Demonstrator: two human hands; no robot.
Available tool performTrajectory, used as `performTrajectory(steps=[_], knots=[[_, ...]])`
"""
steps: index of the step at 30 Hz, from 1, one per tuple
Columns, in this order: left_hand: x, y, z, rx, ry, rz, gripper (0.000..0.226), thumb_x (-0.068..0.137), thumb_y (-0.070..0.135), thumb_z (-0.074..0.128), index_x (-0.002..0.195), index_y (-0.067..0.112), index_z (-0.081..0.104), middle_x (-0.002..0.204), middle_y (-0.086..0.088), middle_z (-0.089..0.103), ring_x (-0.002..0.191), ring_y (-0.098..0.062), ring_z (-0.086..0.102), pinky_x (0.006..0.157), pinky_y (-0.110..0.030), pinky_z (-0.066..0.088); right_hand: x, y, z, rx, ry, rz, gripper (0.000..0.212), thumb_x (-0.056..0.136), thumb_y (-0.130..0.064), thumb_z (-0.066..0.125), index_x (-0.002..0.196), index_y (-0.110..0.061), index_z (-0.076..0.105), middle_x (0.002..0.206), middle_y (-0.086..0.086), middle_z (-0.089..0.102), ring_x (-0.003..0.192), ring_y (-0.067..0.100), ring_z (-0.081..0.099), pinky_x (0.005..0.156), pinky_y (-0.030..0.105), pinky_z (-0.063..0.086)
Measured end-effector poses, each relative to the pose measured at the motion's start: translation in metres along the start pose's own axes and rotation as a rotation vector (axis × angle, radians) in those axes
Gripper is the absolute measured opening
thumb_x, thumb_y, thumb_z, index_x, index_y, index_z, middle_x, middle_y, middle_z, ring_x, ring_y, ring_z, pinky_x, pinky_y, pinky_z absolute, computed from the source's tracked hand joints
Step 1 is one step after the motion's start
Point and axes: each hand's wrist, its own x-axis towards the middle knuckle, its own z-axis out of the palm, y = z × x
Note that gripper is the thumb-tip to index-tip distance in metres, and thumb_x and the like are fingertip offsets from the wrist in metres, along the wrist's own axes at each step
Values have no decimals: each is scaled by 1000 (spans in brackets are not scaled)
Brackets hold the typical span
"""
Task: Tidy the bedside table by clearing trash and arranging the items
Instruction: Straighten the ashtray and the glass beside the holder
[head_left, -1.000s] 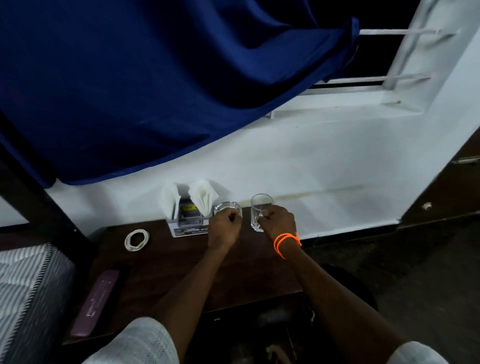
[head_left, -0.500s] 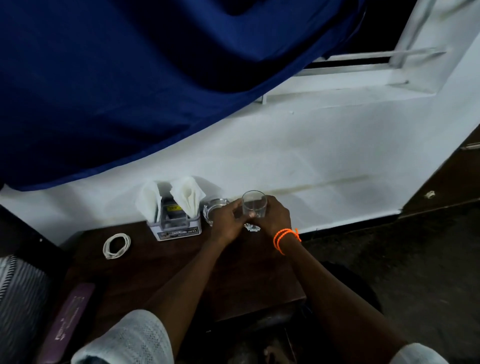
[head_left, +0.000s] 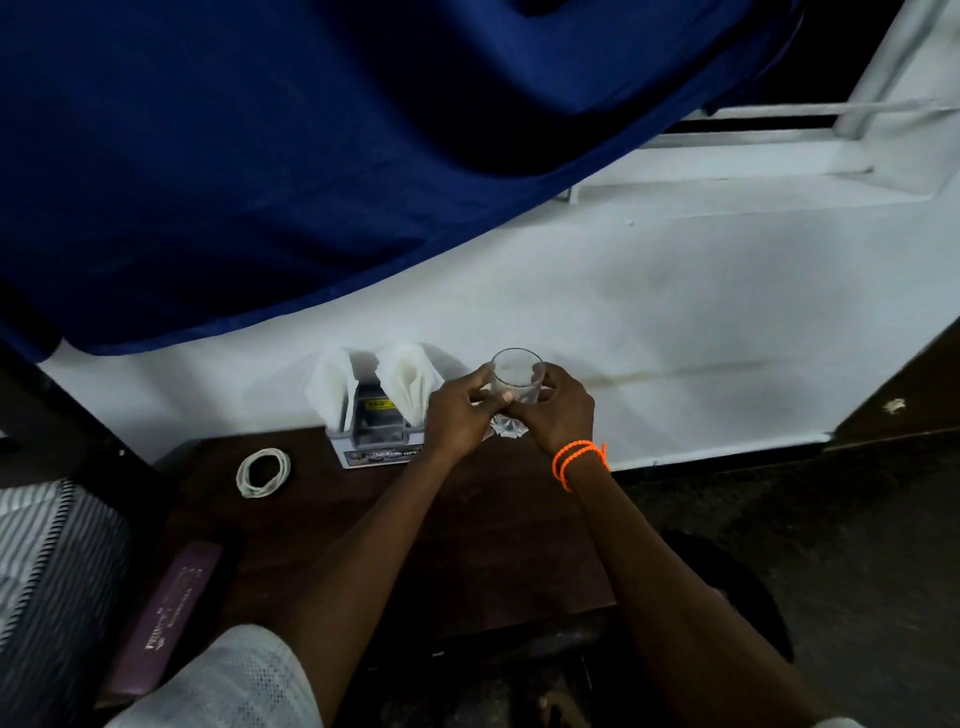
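Change: a second ago two glasses were held apart, one in each hand; now only one glass (head_left: 516, 382) is seen upright, and both hands are gathered round it.
Second glass: a glint of clear glass (head_left: 506, 428) is seen just below the fingers; whether the two glasses are nested or set one on the other cannot be told.
Meaning for the task: the glasses are judged to be grouped into one spot at the back of the bench (head_left: 467, 545), so the arranging step seems under way, not finished.
Left hand (head_left: 457, 421): its fingers (head_left: 480, 382) are curled against the near-left side of the glass, gripping it.
Right hand (head_left: 558, 415): its fingers are wrapped round the right side of the glass; an orange band (head_left: 579, 460) is worn at the wrist.
Glass, look: clear, round-rimmed, apparently empty, held upright between the two sets of fingers, close to the white wall.
Left of the fingers: a napkin holder (head_left: 376, 415) with white napkins is seen just beside the left hand.
Further left: a coiled white cable (head_left: 263, 472) is laid on the bench, well apart from the fingers.
Near edge: a purple case (head_left: 166, 618) is seen at the bench's left side, not yet touched.
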Motion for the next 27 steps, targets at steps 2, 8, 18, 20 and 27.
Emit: performTrajectory(steps=[2,8,18,20,27], knots=[[-1,-2,-13,3,42,6,49,90,27,77,136,17,66,124,3,73,108,-3,68,83,1,42,-1,-8,7,17,-36,-42,57,60,-37,93,108,-24,67,94,-16,68,83,3,66,61,0,41],[-4,-17,-34,-56,123,-38,55,90,27,78,141,16,61,131,-7,70,119,-4,61,102,-21,48,1,-18,28,47,-116,-131,61,66,-32,93,119,-17,67,107,-11,68,93,4,63,67,-2,42],[2,-33,-35,71,102,-104,43,99,12,65,141,6,59,134,-15,68,124,-23,64,91,-18,41,15,0,55,-8,-163,-124,59,60,-30,95,111,-21,67,103,-9,71,100,14,68,86,27,54],[2,-36,-35,100,100,-110,45,99,10,63,144,7,56,135,-16,67,124,-25,64,93,-20,44,16,2,58,3,-174,-106,63,61,-26,95,117,-17,66,104,-9,68,101,14,66,84,22,50],[4,-36,-33,158,95,-116,36,100,7,60,135,3,63,117,-20,73,110,-32,69,86,-29,49,20,7,64,-24,-182,-74,65,60,-32,95,115,-16,65,106,1,72,98,17,67,86,33,56]])
